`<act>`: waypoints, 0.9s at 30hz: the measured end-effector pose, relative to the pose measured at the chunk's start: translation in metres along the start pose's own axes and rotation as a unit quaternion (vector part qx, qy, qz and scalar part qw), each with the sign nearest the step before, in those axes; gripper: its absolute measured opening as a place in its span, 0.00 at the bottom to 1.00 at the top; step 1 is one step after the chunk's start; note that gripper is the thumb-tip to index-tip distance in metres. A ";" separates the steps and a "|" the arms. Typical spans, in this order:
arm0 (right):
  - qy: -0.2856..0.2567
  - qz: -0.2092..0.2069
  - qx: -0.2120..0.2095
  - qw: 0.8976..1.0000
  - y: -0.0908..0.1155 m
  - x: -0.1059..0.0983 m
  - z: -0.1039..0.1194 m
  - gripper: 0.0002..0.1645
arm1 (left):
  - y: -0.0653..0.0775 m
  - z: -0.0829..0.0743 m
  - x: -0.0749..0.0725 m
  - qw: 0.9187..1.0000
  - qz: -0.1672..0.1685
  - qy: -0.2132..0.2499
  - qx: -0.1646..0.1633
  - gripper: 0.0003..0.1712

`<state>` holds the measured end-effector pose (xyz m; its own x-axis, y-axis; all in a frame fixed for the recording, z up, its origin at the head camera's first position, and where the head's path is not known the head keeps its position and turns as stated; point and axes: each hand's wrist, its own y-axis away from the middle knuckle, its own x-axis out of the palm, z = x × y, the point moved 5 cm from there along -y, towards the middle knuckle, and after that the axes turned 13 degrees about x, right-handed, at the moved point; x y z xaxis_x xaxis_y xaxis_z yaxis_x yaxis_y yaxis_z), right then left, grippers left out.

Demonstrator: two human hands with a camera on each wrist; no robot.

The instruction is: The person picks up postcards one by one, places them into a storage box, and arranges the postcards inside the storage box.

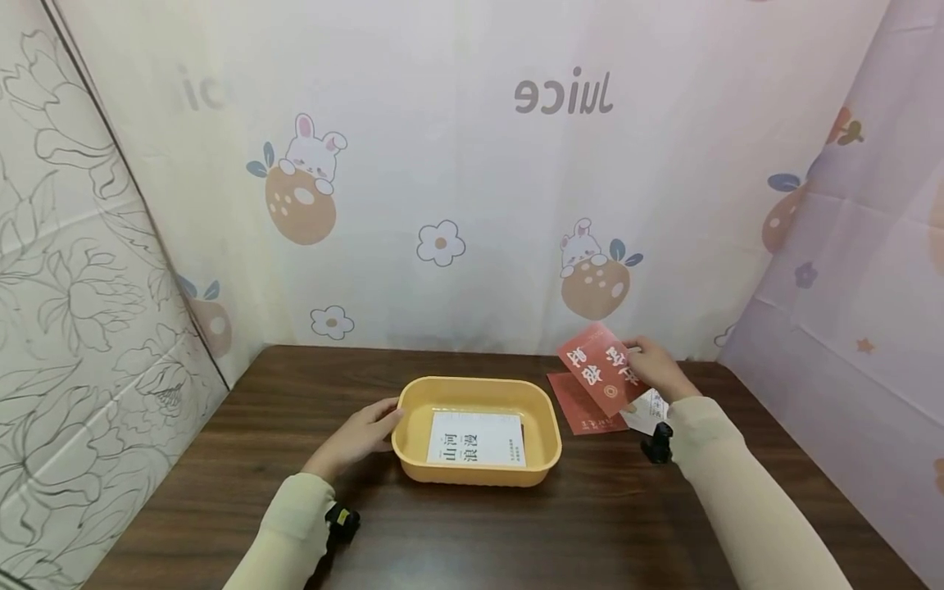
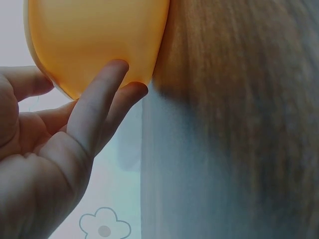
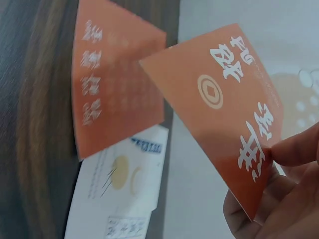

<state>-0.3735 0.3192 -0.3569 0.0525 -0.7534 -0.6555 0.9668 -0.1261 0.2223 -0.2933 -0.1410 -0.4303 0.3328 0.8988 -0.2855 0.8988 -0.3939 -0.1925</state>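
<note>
Upper red card (image 1: 599, 369) held aloft, long axis slanting far-left to near-right, pinched at right edge by right hand (image 1: 659, 369); lower red card (image 1: 578, 406) beneath. Yellow tray (image 1: 479, 474) left, on counter (image 1: 472, 541), left hand (image 1: 361, 436) touching, fingers spread.

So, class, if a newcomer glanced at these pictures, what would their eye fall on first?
Probably the yellow basin in the middle of the dark table, with a white printed card inside. Next comes the red card that the right hand pinches at the table's right, near another red card. Behind, "Juice" appears mirrored on the pale backdrop.
</note>
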 end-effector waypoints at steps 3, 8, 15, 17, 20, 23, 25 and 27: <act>-0.006 -0.008 -0.008 1.000 0.001 0.003 0.009 0.30 | 0.000 0.001 0.001 1.000 0.003 0.002 -0.001 0.30; -0.001 -0.013 -0.021 1.000 0.005 0.007 0.026 0.30 | 0.000 0.002 0.002 1.000 0.005 0.006 0.001 0.30; 0.016 -0.024 -0.062 0.998 0.017 0.018 0.056 0.27 | 0.000 0.000 0.000 1.000 0.003 0.002 0.000 0.30; 0.012 -0.018 -0.075 0.997 0.020 0.022 0.065 0.26 | 0.000 0.000 0.000 1.000 0.002 0.002 0.000 0.30; 0.012 -0.012 -0.091 0.996 0.023 0.028 0.076 0.24 | 0.000 0.000 0.000 1.000 0.002 0.001 0.000 0.30; 0.022 -0.008 -0.102 0.994 0.027 0.033 0.085 0.24 | 0.000 0.000 0.000 1.000 0.004 -0.003 0.001 0.30; 0.027 -0.002 -0.106 0.994 0.029 0.037 0.089 0.23 | 0.000 0.000 0.000 1.000 0.003 -0.003 0.000 0.30; 0.032 0.002 -0.110 0.993 0.030 0.042 0.093 0.23 | 0.000 0.000 -0.001 1.000 0.003 -0.002 -0.001 0.30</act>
<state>-0.3655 0.2240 -0.3103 0.0655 -0.7107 -0.7004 0.9974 0.0257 0.0671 -0.2933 -0.1420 -0.4306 0.3362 0.8957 -0.2909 0.8973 -0.3985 -0.1900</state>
